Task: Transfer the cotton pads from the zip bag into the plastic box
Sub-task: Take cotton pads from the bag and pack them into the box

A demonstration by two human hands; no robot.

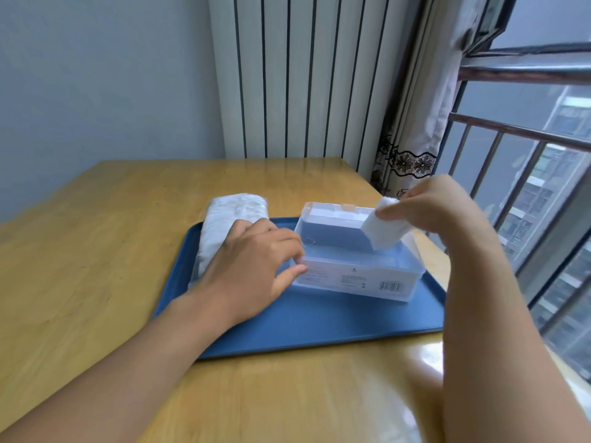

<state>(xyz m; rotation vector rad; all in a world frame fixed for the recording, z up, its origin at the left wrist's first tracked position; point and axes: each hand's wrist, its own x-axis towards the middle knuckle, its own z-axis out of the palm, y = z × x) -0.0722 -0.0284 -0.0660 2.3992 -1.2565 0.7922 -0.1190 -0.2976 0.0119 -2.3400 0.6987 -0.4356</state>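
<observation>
A clear plastic box (355,276) stands open on a blue tray (319,321), its lid tilted up at the back. My right hand (438,206) grips a white stack of cotton pads (382,230), tilted, with its lower end inside the box's right side. At the box's left front corner my left hand (256,260) pinches the rim with thumb and fingers. Partly behind that hand lies the zip bag (228,215), still full of white pads, on the tray's left edge.
The tray rests on a wooden table (96,251). A white radiator (303,75) stands behind the table. A curtain (412,148) and a barred window (527,174) are close on the right.
</observation>
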